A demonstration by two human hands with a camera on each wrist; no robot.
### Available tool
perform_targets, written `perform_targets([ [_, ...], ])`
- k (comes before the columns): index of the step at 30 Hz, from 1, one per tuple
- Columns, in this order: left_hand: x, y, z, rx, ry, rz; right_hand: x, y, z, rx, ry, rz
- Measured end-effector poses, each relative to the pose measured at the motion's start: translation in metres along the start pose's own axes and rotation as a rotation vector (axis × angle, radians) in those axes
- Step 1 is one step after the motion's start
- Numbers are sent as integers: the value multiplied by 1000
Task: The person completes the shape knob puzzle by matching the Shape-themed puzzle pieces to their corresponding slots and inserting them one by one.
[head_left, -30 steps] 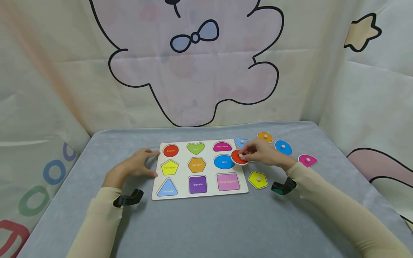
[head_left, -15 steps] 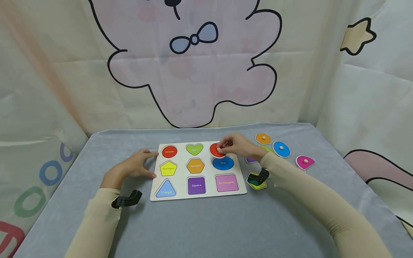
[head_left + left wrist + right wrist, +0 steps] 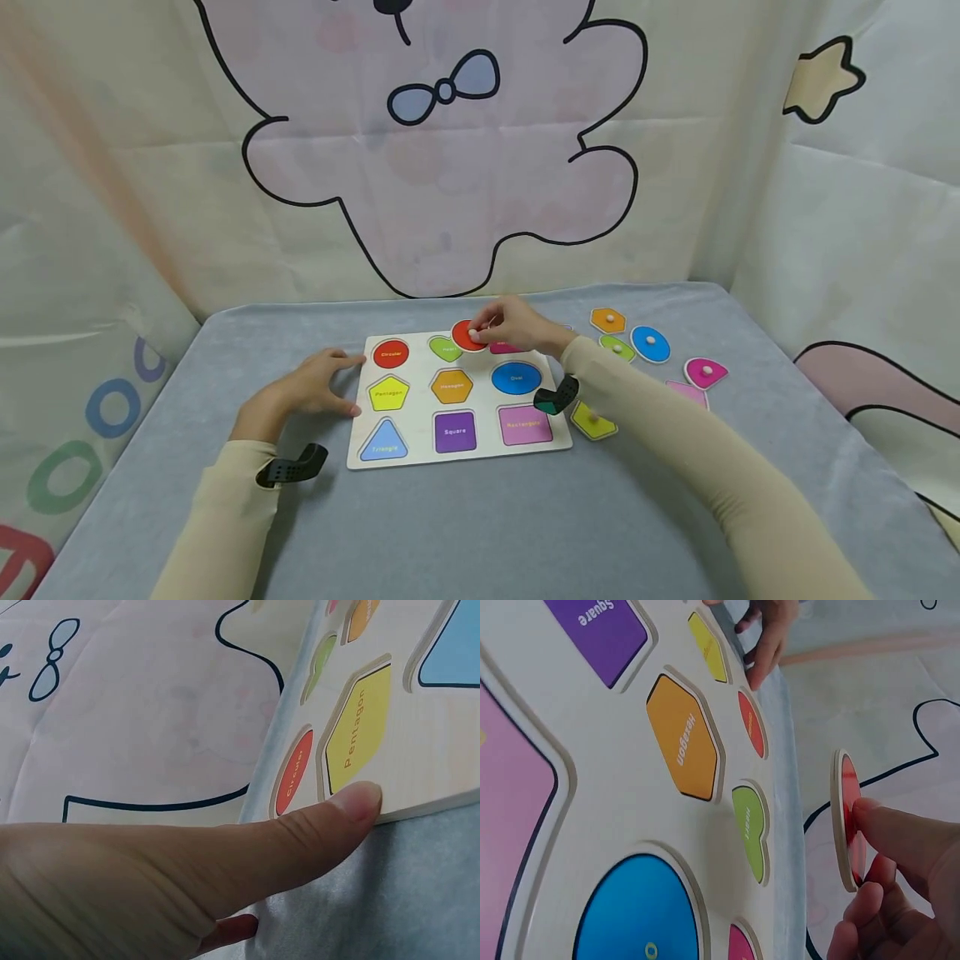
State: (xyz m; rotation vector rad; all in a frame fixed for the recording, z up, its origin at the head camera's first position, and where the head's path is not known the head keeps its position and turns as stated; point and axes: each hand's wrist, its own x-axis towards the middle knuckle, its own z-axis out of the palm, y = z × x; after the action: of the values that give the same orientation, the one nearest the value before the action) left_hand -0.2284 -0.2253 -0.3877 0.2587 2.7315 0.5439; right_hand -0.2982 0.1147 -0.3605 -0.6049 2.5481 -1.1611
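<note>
A white shape puzzle board [image 3: 482, 396] with labelled coloured recesses lies flat on the cloth. My left hand [image 3: 309, 387] touches the board's left edge; in the left wrist view its straight thumb [image 3: 322, 832] presses at the rim beside the yellow pentagon recess [image 3: 358, 735]. Over the board's far side, my right hand [image 3: 517, 323] pinches a red round puzzle piece [image 3: 462, 337] by its small knob. That piece partly covers the green heart recess [image 3: 442, 348]. The right wrist view shows the piece standing nearly edge-on, raised clear of the board. The red circular recess [image 3: 391, 354] is further left.
Right of the board lie several knobbed pieces: orange hexagon [image 3: 608, 320], blue one [image 3: 650, 344], green one [image 3: 617, 347], magenta one [image 3: 705, 373], pink one [image 3: 687, 392] and yellow pentagon [image 3: 592, 423], partly under the right forearm. A printed curtain [image 3: 442, 183] hangs behind the table.
My right hand has carried the red round piece leftward from the board's right edge, past the oval and half-round recesses, to above the heart recess. My left hand stays at the board's left edge.
</note>
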Motion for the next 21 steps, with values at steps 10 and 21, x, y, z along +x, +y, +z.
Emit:
perform_targets([
  [10, -3, 0, -1, 9, -1, 7, 18, -9, 26, 36, 10, -24],
  [21, -4, 0, -1, 7, 2, 11, 42, -22, 59, 131, 30, 80],
])
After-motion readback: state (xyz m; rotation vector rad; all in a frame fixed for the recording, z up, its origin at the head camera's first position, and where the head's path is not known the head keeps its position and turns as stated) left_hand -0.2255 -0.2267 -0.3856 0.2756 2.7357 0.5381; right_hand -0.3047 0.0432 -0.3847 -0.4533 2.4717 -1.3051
